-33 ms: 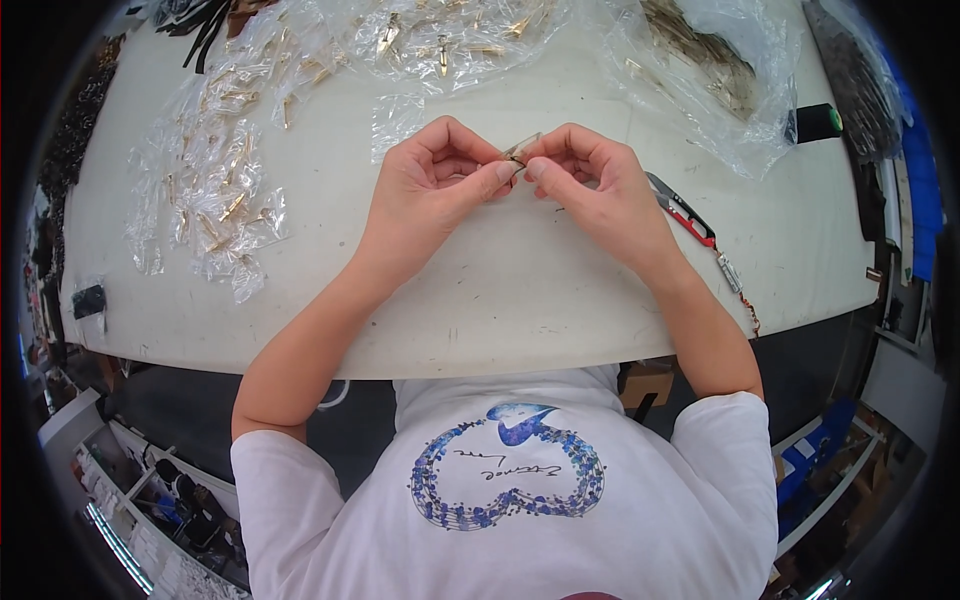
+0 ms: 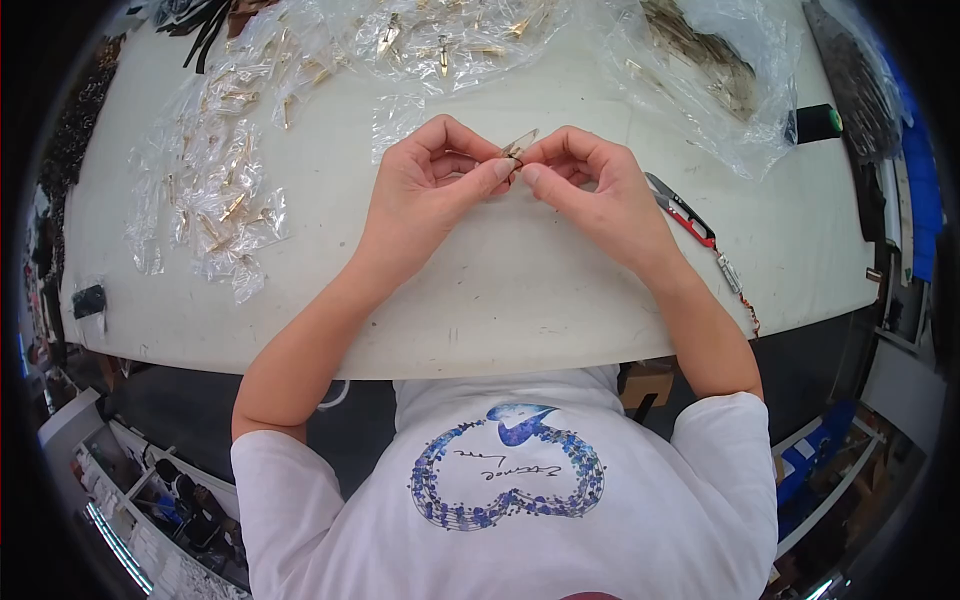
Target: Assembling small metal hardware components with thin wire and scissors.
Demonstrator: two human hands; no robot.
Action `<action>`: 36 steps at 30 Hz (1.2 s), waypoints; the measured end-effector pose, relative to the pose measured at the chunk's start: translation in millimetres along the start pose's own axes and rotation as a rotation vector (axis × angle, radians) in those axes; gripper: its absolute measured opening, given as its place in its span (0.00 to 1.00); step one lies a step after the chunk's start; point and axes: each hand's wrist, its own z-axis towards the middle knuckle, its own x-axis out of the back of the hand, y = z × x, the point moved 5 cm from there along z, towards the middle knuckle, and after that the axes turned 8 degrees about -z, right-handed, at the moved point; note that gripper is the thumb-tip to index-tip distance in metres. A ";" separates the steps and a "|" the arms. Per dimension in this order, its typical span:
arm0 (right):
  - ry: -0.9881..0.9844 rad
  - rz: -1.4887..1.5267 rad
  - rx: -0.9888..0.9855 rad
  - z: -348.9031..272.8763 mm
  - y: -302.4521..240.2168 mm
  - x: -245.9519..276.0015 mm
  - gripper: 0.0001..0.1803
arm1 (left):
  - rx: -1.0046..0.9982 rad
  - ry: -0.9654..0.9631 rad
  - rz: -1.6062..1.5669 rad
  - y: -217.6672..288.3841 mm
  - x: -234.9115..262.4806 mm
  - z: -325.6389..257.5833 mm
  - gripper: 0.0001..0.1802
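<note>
well inside table edge [image 2: 360,374]: hands [image 2: 425,190]

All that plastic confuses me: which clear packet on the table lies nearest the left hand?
The clear packet just beyond the left hand; the other packets lie farther up the table or off to the left.

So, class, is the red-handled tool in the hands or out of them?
Out: the tool lies on the table beside the right hand, whose fingertips are by the small piece that the left hand pinches.
</note>
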 end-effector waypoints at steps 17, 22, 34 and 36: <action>0.077 0.041 0.071 -1.3 -4.2 -6.6 0.10 | -0.054 0.046 0.058 0.2 1.7 -1.1 0.06; 0.052 0.108 0.032 1.1 1.9 -5.2 0.09 | -0.082 0.048 0.119 2.9 -2.1 -5.2 0.06; -0.007 0.000 0.122 -0.2 -8.2 0.0 0.07 | -0.036 -0.011 0.089 -0.3 -0.6 -3.2 0.06; 0.168 0.061 0.157 2.0 -11.6 14.1 0.09 | -0.017 -0.033 0.132 3.0 -2.6 -4.8 0.06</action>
